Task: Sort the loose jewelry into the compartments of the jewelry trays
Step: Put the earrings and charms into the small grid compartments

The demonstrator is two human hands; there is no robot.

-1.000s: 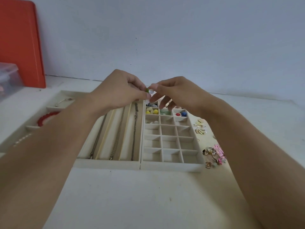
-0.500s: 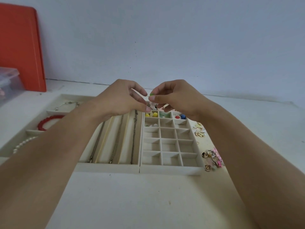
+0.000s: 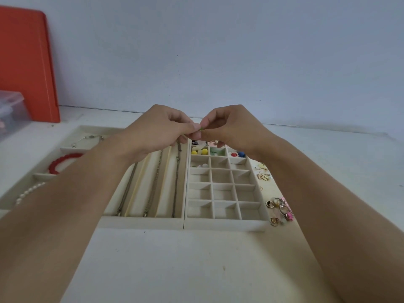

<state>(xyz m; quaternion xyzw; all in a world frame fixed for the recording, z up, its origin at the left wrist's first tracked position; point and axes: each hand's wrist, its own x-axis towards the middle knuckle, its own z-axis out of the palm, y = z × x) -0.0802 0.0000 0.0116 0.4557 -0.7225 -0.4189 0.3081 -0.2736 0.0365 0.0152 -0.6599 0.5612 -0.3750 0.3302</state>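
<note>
Left hand [image 3: 160, 130]: hovering above the far end of the trays, its fingers curling in and the thumb and forefinger tips pinching a small green piece [image 3: 200, 129] from the left side.
Right hand [image 3: 229, 125]: meeting the left one fingertip to fingertip, fingers curling, thumb and forefinger pinching the same green piece from the right.
Small green piece: being held in the air between both hands, above the far edge of the grid tray; too small to tell what kind of jewelry it is.
Grid tray [image 3: 225, 224]: lying on the right, its far compartments holding yellow beads [image 3: 199, 152], a pale green item [image 3: 217, 152] and a red and a blue bead [image 3: 237, 154]; white beads [image 3: 202, 165] are sitting one row nearer.
Long-slot tray [image 3: 142, 223]: touching the grid tray's left side, three chains [image 3: 153, 189] stretching along its channels.
Left tray [image 3: 47, 176]: showing a red bracelet [image 3: 60, 162], a pearl strand [image 3: 30, 192] and a thin bangle [image 3: 87, 138] in separate sections.
Loose jewelry [image 3: 279, 209]: lying on the table [image 3: 175, 270] just right of the grid tray, more small gold pieces [image 3: 263, 172] farther along.
Far left: an orange board [image 3: 24, 66] is leaning on the wall behind a clear box [image 3: 12, 112].
</note>
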